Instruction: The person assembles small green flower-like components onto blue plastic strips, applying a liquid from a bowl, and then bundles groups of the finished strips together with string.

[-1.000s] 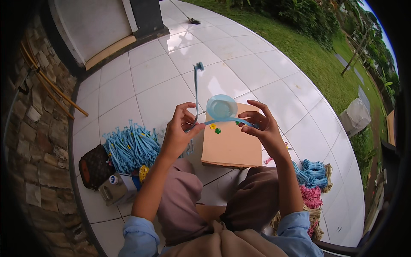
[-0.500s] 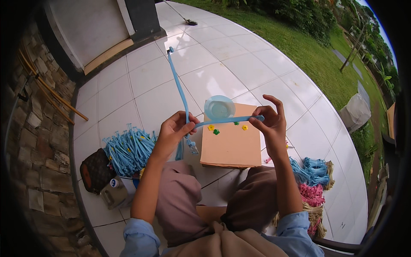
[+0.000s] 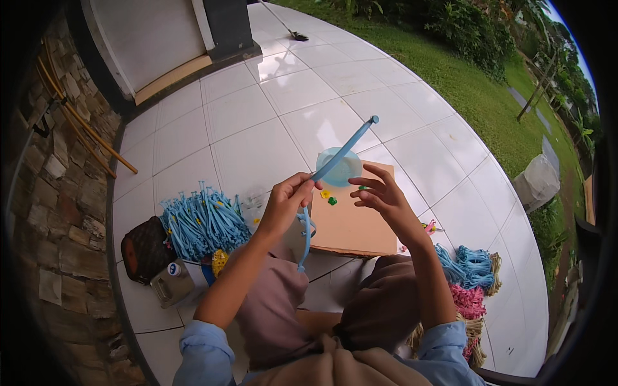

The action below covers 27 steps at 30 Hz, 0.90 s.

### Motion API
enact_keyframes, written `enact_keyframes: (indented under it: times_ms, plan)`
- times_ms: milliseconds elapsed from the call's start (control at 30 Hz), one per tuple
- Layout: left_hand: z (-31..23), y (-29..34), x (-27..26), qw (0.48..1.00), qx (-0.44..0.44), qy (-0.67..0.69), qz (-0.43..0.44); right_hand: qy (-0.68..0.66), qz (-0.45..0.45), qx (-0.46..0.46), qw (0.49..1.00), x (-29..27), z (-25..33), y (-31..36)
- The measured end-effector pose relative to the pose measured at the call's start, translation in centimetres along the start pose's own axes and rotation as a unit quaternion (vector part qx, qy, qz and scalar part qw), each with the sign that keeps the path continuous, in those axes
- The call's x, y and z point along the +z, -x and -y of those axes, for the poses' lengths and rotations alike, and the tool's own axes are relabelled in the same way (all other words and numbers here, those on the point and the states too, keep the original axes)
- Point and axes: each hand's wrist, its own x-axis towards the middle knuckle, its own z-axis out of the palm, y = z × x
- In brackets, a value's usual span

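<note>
My left hand pinches a light blue band between thumb and fingers. One end, with a small knob, rises up and to the right; the other hangs toward my knee. My right hand is beside it with fingers spread, holding nothing. Below both hands lies a tan cardboard box. At its far edge a pale blue translucent bowl sits partly behind the band. A yellow flower-shaped piece and a green flower-shaped piece rest on the box; another green piece is partly covered by my right fingers.
Many blue bands are heaped at left, near a brown bag and a canister. Blue bundles, pink bundles and beige cords lie at right. A stone wall borders the left; a broom lies far off.
My right hand has let go of the band, and its fingers have spread. The knobbed end has swung upward, while the other length now hangs below my left hand.
</note>
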Motion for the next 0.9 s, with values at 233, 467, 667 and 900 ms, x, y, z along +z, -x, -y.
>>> enact_keyframes:
  times_ms: [233,467,667,900]
  plan:
    - [-0.1,0.8,0.2,0.995,-0.003,-0.07,0.067,-0.198,-0.249,-0.165,0.934,-1.0,1.6,0.0]
    - [-0.5,0.8,0.7,0.988,-0.025,-0.088,0.123,-0.132,-0.314,-0.219,0.914,-1.1,1.9,1.0]
    - [-1.5,1.0,0.5,0.99,-0.058,-0.018,0.128,-0.134,-0.296,-0.214,0.921,-1.3,1.6,0.7]
    - [-0.6,-0.2,-1.6,0.989,-0.025,-0.108,-0.096,0.077,-0.138,0.01,0.987,-4.2,-4.0,-1.1]
